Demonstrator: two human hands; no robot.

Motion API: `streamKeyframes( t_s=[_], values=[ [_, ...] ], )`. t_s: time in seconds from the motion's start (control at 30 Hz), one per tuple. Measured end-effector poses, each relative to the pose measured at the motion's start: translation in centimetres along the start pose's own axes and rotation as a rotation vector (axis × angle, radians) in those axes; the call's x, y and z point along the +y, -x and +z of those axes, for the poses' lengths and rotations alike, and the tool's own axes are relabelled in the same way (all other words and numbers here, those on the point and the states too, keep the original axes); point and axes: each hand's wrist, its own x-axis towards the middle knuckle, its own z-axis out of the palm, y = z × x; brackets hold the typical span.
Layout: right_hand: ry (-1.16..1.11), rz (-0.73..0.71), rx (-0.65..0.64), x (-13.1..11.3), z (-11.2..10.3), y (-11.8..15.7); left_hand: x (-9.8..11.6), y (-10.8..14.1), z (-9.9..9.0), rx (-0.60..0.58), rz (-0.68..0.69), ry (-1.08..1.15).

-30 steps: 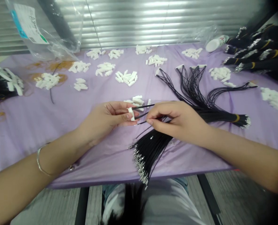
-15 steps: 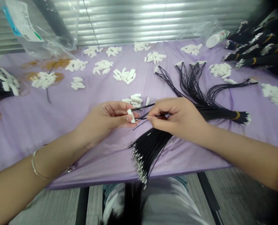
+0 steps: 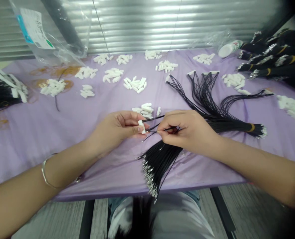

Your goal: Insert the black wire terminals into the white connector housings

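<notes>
While two hands (image 3: 124,127) (image 3: 187,129) pinch, one connector (image 3: 141,126) bears wires (image 3: 152,118).

Window blinds (image 3: 142,26): pale horizontal slats, running from 10 to 1 o'clock behind the table.
Blind cord (image 3: 100,26): 1 thin dark line slanting down the slats at 11 o'clock.
Light: cool glow on the slats, brightest at 12 o'clock; deep shadow at 2 o'clock.
Table cover (image 3: 107,99): purple, creased, faintly shiny.
Floor (image 3: 50,219): grey, finely streaked, at 8 and 4 o'clock.
Dark bars (image 3: 86,219): 2, below the table edge, at 7 and 4 o'clock.
</notes>
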Motion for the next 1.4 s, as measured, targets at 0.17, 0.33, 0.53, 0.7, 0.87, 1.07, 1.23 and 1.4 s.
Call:
streamKeyframes(
  t_s=[0.17, 0.33, 0.53, 0.7, 0.87, 1.07, 1.23, 1.4],
  values=[
    [0.001, 0.006, -0.004, 0.0, 0.2, 0.0, -0.1, 0.1, -0.1, -0.020, 0.012, -0.007],
    [-0.007, 0.078, 0.036, 0.0, 0.8, -0.1, -0.2, 0.0, -0.1, -0.041, 0.014, 0.000],
    [-0.074, 0.179, 0.030, -0.2, 1.1, -0.1, -0.6, -0.2, 0.0, -0.066, 0.001, 0.066],
    [-0.109, 0.240, -0.014, -0.2, 1.3, -0.1, -0.9, -0.4, -0.1, -0.055, 0.006, 0.072],
    [-0.113, 0.249, -0.027, 0.0, 1.7, -0.2, -1.1, -0.4, 0.0, -0.046, 0.020, 0.097],
    [-0.158, 0.263, -0.048, 0.0, 1.8, -0.3, -1.3, -0.5, 0.1, -0.037, 0.023, 0.098],
    [-0.046, 0.090, -0.080, 0.2, 0.4, -0.3, -0.9, -0.7, -0.1, -0.039, 0.014, 0.117],
    [0.218, -0.280, -0.039, 0.9, -1.5, -0.1, -0.2, -0.7, -0.3, 0.005, 0.022, 0.129]
  ],
)
